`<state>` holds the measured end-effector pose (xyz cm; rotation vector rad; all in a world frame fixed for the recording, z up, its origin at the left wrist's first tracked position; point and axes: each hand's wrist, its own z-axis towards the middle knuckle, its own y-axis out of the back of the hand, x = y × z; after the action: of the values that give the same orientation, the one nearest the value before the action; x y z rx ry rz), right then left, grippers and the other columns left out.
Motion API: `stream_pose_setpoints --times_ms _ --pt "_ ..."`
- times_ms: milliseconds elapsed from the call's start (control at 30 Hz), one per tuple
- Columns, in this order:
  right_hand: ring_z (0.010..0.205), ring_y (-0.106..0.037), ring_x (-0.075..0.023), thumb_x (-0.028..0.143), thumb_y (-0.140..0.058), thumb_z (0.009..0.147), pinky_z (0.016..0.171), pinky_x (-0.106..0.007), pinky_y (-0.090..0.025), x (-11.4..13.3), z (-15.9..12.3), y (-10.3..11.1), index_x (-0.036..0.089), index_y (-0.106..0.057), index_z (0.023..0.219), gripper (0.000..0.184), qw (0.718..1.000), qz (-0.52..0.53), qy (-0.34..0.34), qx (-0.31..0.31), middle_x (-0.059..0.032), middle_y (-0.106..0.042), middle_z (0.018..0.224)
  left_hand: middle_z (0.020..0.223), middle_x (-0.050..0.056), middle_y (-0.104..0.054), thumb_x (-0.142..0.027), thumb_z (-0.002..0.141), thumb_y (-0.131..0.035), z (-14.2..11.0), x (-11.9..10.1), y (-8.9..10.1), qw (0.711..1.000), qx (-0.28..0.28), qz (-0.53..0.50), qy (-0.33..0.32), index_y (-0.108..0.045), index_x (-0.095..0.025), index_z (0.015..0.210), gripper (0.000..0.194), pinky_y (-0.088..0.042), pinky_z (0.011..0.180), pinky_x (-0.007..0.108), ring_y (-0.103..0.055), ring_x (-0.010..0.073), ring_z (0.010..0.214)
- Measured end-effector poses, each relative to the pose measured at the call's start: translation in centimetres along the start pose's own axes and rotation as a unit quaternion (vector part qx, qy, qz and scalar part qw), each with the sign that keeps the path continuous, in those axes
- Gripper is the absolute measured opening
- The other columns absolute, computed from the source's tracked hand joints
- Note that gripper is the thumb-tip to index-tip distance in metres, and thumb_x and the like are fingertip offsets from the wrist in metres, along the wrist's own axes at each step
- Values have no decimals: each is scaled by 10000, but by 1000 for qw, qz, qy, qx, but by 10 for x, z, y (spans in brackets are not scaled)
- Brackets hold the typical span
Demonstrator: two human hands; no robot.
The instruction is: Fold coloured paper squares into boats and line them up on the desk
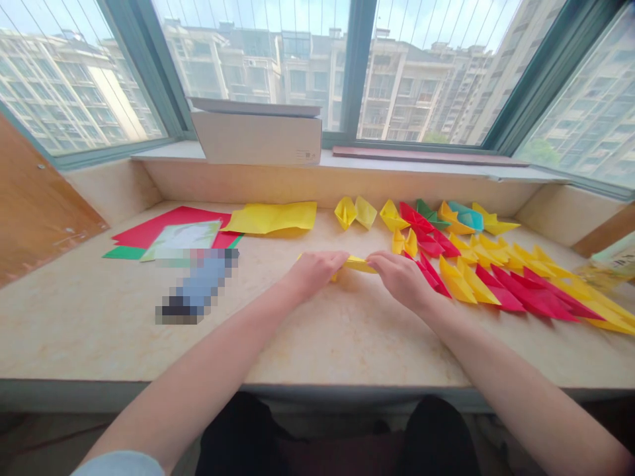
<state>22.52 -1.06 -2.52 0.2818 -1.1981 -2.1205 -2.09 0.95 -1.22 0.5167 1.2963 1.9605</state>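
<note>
Both my hands grip one piece of folded yellow paper just above the stone counter. My left hand is closed on its left end, and my right hand pinches the right end. Only a narrow middle strip and small bits by the left hand show; my fingers hide the rest, so its exact folded shape cannot be made out. Close to my right hand lie red folded paper boats. Two small yellow folded papers stand behind my hands.
Rows of yellow paper boats and more red ones fill the counter's right side. On the left lie a yellow sheet, red sheets and a blurred-out object. A white box sits on the window sill.
</note>
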Motion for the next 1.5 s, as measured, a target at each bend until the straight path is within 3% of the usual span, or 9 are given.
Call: stream_pose_setpoints --times_ms 300,400,467,533,667,767,967,1333,1500 --pt "944 -685 -245 289 -467 1033 844 -364 -495 5 1 12 192 -667 1092 231 998 -3 38 -40 -92 -736 1070 850 45 -722 -278 979 -520 -4 4 14 997 -48 61 -22 -623 -176 1024 151 -482 602 252 -676 176 713" --pt "851 -681 -238 325 -389 1049 754 -337 -495 2 1 15 184 -675 1002 322 996 21 -38 -73 -105 -730 974 1175 114 -708 -377 977 -533 -3 0 19 991 -113 38 -60 -572 -189 1236 323 -519 924 394 -676 253 1077" --pt "773 -664 -230 407 -364 1049 697 -325 -492 -2 1 17 184 -660 957 382 984 74 -124 -106 -96 -709 863 1390 132 -590 -390 967 -544 -5 -3 27 983 -166 34 -76 -514 -227 1338 406 -333 1146 529 -533 294 1315" --pt "661 -630 -212 508 -369 1031 626 -312 -480 -6 1 19 194 -627 896 428 957 158 -210 -128 -55 -661 702 1525 136 -445 -412 959 -548 -8 -4 33 969 -241 0 -59 -449 -263 1409 484 -188 1201 594 -395 317 1428" --pt "509 -546 -163 639 -429 966 500 -267 -418 -4 2 22 210 -559 764 492 900 301 -292 -117 -3 -590 554 1626 144 -240 -551 953 -490 -11 -4 32 924 -333 -186 12 -292 -291 1508 645 -285 1171 567 -276 330 1486" --pt "501 -522 -139 634 -444 964 511 -253 -400 6 3 21 201 -541 667 534 891 352 -282 -58 -3 -583 536 1592 178 -309 -555 917 -570 -7 -9 20 875 -281 -384 88 -139 -322 1554 803 -430 1087 507 -444 315 1394" --pt "520 -530 -135 597 -461 980 544 -246 -403 17 2 14 177 -609 806 477 825 497 -266 32 8 -604 553 1158 100 -722 -421 831 -743 -1 -22 15 703 -187 -655 206 140 -346 1550 1141 -602 821 435 -740 261 943" --pt "752 -690 -224 735 -213 966 685 -304 -515 12 1 29 143 -730 936 787 790 546 -242 140 -101 -725 749 1045 42 -762 -289 769 -818 -2 -25 26 671 -172 -675 255 193 -392 1532 1270 -613 776 419 -754 254 873" --pt "780 -713 -225 703 -505 908 640 -270 -513 16 1 36 162 -711 1055 597 785 538 -236 197 -93 -745 847 1098 116 -744 -400 828 -737 -2 -25 27 662 -105 -710 216 -484 -210 1421 671 -581 844 389 -734 272 944"
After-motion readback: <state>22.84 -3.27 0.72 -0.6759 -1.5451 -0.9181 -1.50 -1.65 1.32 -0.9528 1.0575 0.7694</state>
